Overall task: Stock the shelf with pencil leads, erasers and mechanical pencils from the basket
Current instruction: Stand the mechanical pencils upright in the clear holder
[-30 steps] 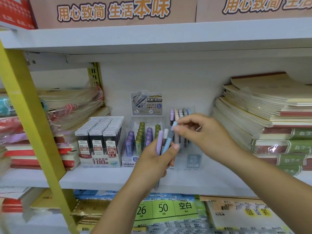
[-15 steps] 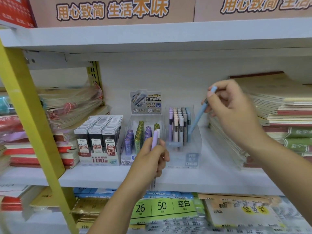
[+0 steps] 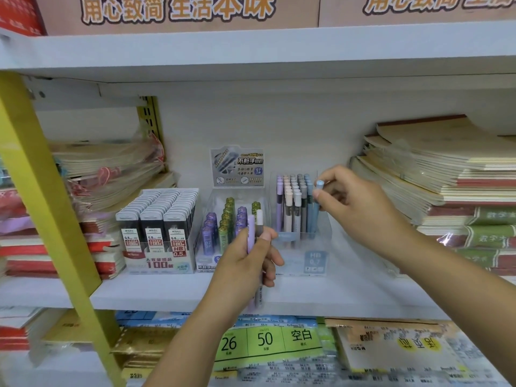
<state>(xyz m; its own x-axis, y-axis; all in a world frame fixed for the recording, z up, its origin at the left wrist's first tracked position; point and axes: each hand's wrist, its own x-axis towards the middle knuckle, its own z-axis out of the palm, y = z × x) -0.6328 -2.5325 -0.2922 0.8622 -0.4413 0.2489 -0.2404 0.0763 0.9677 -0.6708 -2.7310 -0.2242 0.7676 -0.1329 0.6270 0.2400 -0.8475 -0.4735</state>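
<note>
**Blue pencil pinched at the clear box**

The right hand (image 3: 360,208) pinches the top of a blue pencil (image 3: 315,219) between thumb and forefinger. The pencil hangs almost upright below those fingers. Its lower end is inside the clear box (image 3: 315,262), at the box's right side, just beside the rows of purple, pink, grey and blue pencils standing there.

Left of that grip and lower, the left hand (image 3: 245,263) is curled round two more pencils, a purple pencil (image 3: 251,230) and a white pencil (image 3: 259,220) (both upright, tops above the fist, tips showing below it).

Just behind the left hand's grip sits a tray of lead tubes (image 3: 216,233), purple and green. Farther left of it stands a carton of black lead cases (image 3: 156,219). All of these rest on the white shelf (image 3: 167,291) beneath both hands. Right of the right hand, close by, lies a stack of notebooks (image 3: 446,174).
</note>
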